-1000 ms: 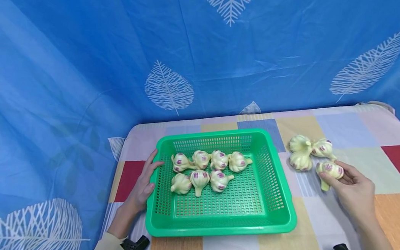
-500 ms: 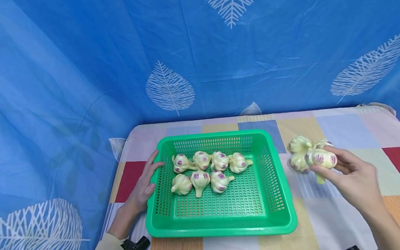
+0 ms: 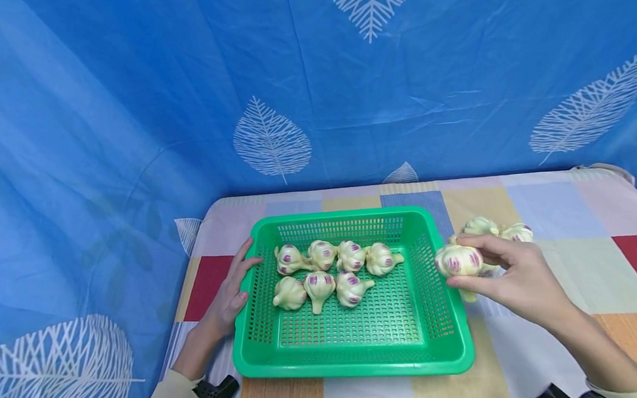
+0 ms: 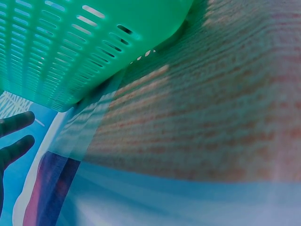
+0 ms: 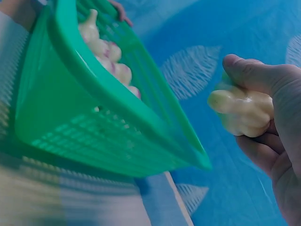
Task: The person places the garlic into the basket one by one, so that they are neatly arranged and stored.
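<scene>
Between thumb and fingers, my right hand (image 3: 516, 275) pinches a garlic bulb (image 3: 459, 260) with purple streaks, held at the right rim of the green basket (image 3: 351, 376). In the right wrist view the same garlic bulb (image 5: 247, 110) shows above the table, gripped by thumb and curled fingers. My left hand (image 3: 227, 294) rests on the basket's left rim with fingers spread and fairly straight. Inside the basket lie several garlic bulbs (image 3: 318, 285) in two rows, toward the left and middle. Only two fingertips of the left hand show in the left wrist view.
Behind my right hand, more garlic bulbs (image 3: 516, 232) lie on the patchwork tablecloth (image 3: 559, 201), partly hidden. A blue curtain (image 3: 356, 122) with white leaf prints hangs along the table's back and left. Black wrist cameras sit on both wrists.
My right hand has lifted the garlic bulb off the tablecloth and carried it left to the basket's right rim. The left hand stays on the basket.
</scene>
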`<state>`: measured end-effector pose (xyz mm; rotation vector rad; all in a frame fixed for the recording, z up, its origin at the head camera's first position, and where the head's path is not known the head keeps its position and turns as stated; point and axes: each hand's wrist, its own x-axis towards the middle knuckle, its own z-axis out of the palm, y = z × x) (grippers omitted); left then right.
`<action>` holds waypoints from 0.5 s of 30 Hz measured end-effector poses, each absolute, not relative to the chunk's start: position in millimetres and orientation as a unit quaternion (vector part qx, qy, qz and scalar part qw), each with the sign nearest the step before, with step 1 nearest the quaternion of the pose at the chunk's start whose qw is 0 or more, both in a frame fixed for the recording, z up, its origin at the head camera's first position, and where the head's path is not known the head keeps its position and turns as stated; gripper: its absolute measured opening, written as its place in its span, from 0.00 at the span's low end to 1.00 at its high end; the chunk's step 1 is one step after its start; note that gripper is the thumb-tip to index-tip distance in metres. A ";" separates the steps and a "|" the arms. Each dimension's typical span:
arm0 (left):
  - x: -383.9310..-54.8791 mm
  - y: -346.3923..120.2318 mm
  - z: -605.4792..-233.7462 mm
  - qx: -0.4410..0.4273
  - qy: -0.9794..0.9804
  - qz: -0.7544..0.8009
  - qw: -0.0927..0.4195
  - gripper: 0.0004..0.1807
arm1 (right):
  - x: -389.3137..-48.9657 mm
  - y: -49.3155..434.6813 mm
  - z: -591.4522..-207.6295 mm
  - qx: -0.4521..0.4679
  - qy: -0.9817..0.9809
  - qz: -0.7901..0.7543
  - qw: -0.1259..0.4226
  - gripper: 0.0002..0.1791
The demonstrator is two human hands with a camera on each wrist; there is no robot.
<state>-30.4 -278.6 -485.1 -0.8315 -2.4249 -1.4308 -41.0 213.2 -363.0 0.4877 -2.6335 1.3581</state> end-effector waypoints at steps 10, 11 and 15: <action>-28.9 -279.1 -484.1 -0.274 -0.826 -0.485 0.092 0.37 | -55.6 189.3 -380.9 0.335 -0.859 0.387 0.018 0.29; -29.1 -279.2 -484.4 -0.274 -0.824 -0.486 0.092 0.37 | -57.4 187.3 -383.3 0.356 -0.859 0.368 0.014 0.30; -29.7 -279.3 -485.5 -0.276 -0.821 -0.491 0.091 0.37 | -66.8 177.0 -388.2 0.426 -0.854 0.298 -0.028 0.30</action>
